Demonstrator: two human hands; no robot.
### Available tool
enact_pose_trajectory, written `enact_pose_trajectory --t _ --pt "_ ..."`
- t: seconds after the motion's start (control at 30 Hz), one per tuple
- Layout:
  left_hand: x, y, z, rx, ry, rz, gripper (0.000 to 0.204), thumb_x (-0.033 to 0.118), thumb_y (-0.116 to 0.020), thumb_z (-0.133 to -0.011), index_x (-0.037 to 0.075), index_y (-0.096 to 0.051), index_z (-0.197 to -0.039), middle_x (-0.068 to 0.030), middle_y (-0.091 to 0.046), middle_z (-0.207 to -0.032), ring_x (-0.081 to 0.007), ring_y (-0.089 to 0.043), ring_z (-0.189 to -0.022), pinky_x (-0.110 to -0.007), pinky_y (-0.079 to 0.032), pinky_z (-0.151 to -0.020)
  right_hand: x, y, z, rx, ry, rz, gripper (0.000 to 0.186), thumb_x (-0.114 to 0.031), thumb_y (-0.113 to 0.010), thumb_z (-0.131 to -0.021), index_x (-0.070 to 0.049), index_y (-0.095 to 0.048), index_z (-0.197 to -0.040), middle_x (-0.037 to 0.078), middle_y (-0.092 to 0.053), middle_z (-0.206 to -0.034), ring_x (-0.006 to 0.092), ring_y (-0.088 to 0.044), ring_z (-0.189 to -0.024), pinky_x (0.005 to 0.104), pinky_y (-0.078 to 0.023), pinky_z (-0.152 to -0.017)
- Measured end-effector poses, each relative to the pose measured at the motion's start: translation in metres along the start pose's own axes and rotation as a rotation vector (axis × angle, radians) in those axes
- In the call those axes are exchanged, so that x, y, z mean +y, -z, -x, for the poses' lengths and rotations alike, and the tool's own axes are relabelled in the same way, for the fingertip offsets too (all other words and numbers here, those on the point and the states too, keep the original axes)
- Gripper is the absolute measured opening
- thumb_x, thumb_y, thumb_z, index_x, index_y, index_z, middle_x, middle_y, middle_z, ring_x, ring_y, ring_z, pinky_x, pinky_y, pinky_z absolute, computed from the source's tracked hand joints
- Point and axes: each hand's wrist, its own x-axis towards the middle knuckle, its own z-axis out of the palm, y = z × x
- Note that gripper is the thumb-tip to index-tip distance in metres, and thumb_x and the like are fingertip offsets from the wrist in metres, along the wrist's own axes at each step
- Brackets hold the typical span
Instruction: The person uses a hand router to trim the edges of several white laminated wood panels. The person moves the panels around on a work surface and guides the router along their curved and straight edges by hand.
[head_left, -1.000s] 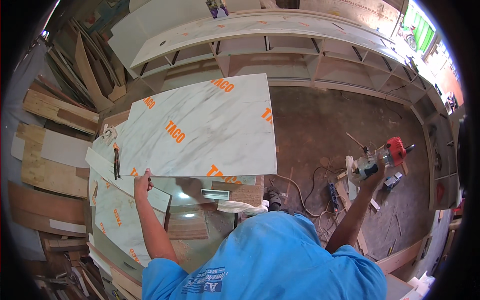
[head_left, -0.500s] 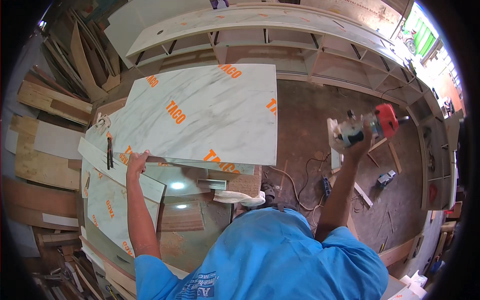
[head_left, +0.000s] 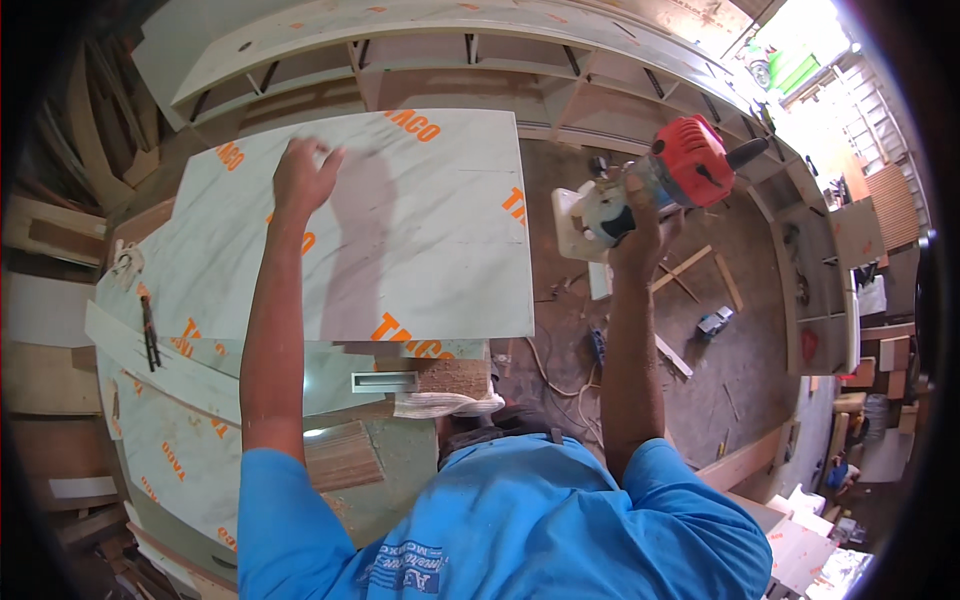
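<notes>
Creased bright-blue shirt [head_left: 560, 510] at lower centre, short sleeves [head_left: 285, 515] at lower left and right, dark-blue print [head_left: 405, 568] near bottom edge, dark cloth [head_left: 475, 428] at the waist

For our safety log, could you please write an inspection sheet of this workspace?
Surface: grey-green worktop, partly covered, brown specks on it.
Job's things: large white marble-patterned, orange-printed panel, seemingly lying flat; red power tool with a pale base, held off it.
Clutter: crumpled white cloth by the panel's near edge; thin wooden strips and blue-and-white power tool on the brown floor.
Hands: left hand above the panel, blurred, apparently holding nothing; right hand grips the red power tool.
Cables: thin pale cable on the floor; its ends cannot be traced.
Surroundings: long white open-compartment cabinet beyond the panel; brown wooden sheets at left.
</notes>
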Motion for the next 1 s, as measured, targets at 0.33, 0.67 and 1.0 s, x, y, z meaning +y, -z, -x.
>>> enact_pose_trajectory --t 0.33,0.67,1.0 --pt "0.029 -0.132 -0.066 0.173 -0.114 -0.012 0.060 0.060 -0.066 -0.091 0.006 -0.071 -0.116 -0.0112 -0.068 -0.122 -0.0276 -0.061 -0.121 -0.044 -0.039 -0.111 0.046 -0.051 0.024 -0.114 0.041 0.045 0.034 -0.019 -0.067 -0.086 0.004 -0.063 -0.110 0.014 -0.070 -0.096 0.0230 -0.069 -0.083 0.0372 -0.058 -0.077" --pt "0.031 -0.114 -0.078 -0.038 -0.004 -0.032 0.066 0.069 -0.067 -0.086 0.009 -0.072 -0.113 -0.0077 -0.070 -0.113 -0.0218 -0.062 -0.115 -0.036 -0.039 -0.108 0.050 -0.073 0.043 -0.147 0.068 0.089 0.030 -0.013 -0.072 -0.082 0.006 -0.068 -0.105 0.014 -0.074 -0.092 0.0226 -0.071 -0.082 0.0360 -0.057 -0.079" --pt "0.059 -0.081 -0.075 -0.062 0.124 0.125 0.057 0.048 -0.077 -0.080 -0.003 -0.072 -0.105 -0.0225 -0.072 -0.110 -0.0358 -0.063 -0.115 -0.044 -0.043 -0.106 0.051 -0.080 0.049 -0.203 0.007 0.150 0.033 -0.013 -0.073 -0.082 0.008 -0.067 -0.107 0.015 -0.074 -0.095 0.0236 -0.072 -0.083 0.0379 -0.058 -0.080"
